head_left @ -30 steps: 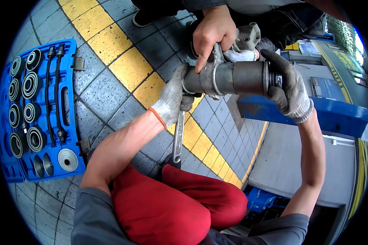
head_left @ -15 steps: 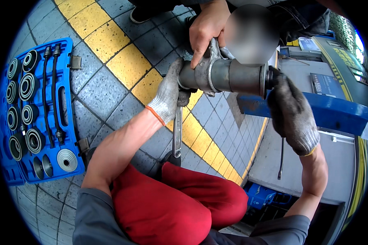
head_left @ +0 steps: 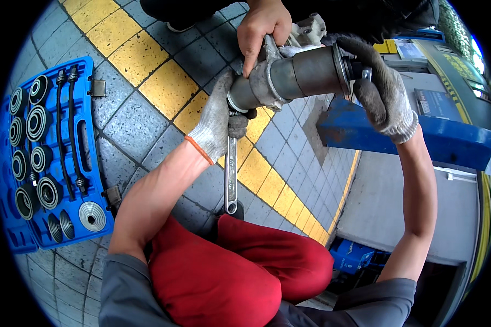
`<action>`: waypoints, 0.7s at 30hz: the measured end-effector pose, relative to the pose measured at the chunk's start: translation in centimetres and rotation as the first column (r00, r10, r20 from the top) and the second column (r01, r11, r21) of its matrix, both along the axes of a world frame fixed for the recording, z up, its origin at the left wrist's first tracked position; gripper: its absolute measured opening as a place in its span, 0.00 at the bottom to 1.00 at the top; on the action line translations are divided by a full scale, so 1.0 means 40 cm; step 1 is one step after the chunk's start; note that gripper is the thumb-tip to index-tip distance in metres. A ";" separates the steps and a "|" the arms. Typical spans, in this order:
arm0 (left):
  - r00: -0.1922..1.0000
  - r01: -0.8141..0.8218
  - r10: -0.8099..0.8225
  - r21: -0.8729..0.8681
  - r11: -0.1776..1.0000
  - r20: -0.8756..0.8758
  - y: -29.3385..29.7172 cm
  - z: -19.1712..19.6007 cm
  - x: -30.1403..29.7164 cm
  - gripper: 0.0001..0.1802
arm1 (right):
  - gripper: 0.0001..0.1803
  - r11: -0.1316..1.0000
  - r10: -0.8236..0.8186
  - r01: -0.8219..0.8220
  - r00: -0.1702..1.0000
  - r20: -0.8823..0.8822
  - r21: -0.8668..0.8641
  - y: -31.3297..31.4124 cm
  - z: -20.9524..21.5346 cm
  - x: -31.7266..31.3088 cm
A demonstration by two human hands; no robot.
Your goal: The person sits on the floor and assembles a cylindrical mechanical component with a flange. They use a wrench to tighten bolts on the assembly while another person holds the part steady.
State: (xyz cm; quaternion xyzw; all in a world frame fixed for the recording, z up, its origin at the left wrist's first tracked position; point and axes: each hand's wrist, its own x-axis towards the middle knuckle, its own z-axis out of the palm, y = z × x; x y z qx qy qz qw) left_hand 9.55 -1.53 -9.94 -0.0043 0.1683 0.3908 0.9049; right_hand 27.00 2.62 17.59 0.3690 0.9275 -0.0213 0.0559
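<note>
A stack of grey steel press sleeves (head_left: pixel 316 71) lies roughly level in front of me, clamped about the ring of a cast metal arm (head_left: pixel 263 84). My left hand (head_left: pixel 218 111), in a white knit glove, is closed at the left end of the stack. Its fingers curl around the top of a long chrome wrench (head_left: pixel 231 177) that hangs down; the wrench's head is hidden. My right hand (head_left: pixel 387 92), in a dirty grey glove, is closed at the right end around a metal-handled tool (head_left: pixel 366 73), seen almost end-on. Another person's bare hand (head_left: pixel 262 30) touches the ring with a fingertip.
An open blue case (head_left: pixel 93 141) with several steel cups and two threaded rods lies on the tiled floor at the left. A blue steel beam (head_left: pixel 409 136) stands at the right. My red-trousered knees (head_left: pixel 229 267) are below the sleeves.
The sleeve stack has tilted, its right end rising. My right hand has moved up, and its tool's handle has swung from hanging down to pointing towards me. The other person's hand has shifted left.
</note>
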 end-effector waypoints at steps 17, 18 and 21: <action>0.955 0.186 -0.152 -0.115 0.976 0.254 -0.061 0.115 -0.035 0.42 | 0.26 0.884 -0.449 0.466 0.829 -0.332 -0.030 0.021 -0.008 -0.024; 0.954 0.199 -0.158 -0.144 0.969 0.256 -0.063 0.125 -0.032 0.42 | 0.28 0.883 -0.434 0.470 0.832 -0.346 0.021 0.018 -0.013 -0.015; 0.961 0.186 -0.152 -0.135 0.973 0.229 -0.072 0.127 -0.048 0.40 | 0.33 0.848 -0.462 0.523 0.808 -0.366 0.085 -0.014 0.002 -0.056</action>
